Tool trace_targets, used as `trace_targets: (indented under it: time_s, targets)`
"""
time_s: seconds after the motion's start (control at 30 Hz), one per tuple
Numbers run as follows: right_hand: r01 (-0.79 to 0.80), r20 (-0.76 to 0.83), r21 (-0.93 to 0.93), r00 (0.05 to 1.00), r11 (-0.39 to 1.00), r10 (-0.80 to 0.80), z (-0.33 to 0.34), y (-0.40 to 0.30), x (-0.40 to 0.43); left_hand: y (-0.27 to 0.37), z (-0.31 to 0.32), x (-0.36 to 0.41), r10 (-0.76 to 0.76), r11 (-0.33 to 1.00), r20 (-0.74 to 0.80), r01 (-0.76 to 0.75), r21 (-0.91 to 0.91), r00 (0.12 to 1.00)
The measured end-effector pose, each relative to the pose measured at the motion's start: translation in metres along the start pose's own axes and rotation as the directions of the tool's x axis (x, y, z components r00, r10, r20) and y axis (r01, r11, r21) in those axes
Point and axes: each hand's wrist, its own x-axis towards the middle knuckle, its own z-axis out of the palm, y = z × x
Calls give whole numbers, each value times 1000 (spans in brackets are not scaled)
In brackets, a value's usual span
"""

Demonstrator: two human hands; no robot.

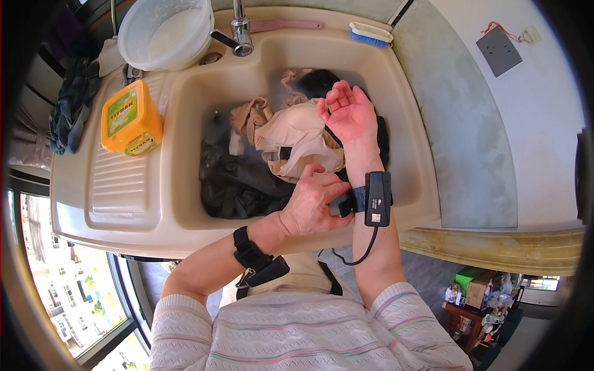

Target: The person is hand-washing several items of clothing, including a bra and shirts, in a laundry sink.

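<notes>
My right hand (348, 111) is raised palm up over the sink basin (185, 120), its fingers loosely curled and holding nothing. A black device with a cable (378, 199) is strapped to my right wrist. My left hand (318, 201) reaches across to that wrist, its fingers on the black strap (357, 200). My left wrist bears another black strapped device (255, 257). Below my hands, beige garments (301, 134) and dark garments (241, 181) lie soaking in cloudy water in the basin.
An orange tub (131, 118) stands on the ribbed drainboard at left. Behind it are a translucent plastic basin (167, 35), dark cloth (74, 109) and a chrome faucet (241, 32). A pink-handled tool (287, 25) and a blue-bristled scrub brush (371, 35) lie on the back rim.
</notes>
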Motion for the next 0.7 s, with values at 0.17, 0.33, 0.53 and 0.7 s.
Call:
trace_targets:
  time_s: [0.17, 0.33, 0.53, 0.7]
  targets:
    - [104, -63, -191, 991, 976, -118, 7, 11, -5, 2, -4, 0, -32, 999, 27, 32, -31, 999]
    - [149, -117, -311, 974, 939, -194, 12, 14, -8, 2, 0, -1, -38, 998, 23, 39, -49, 999]
    - [140, -102, -312, 978, 940, -180, 16, 12, -7, 1, -3, 1, -94, 993, 71, 99, -65, 993]
    - [2, -105, -602, 991, 799, -81, -1, -4, 8, -13, -30, 5, -319, 921, 416, 175, 348, 852]
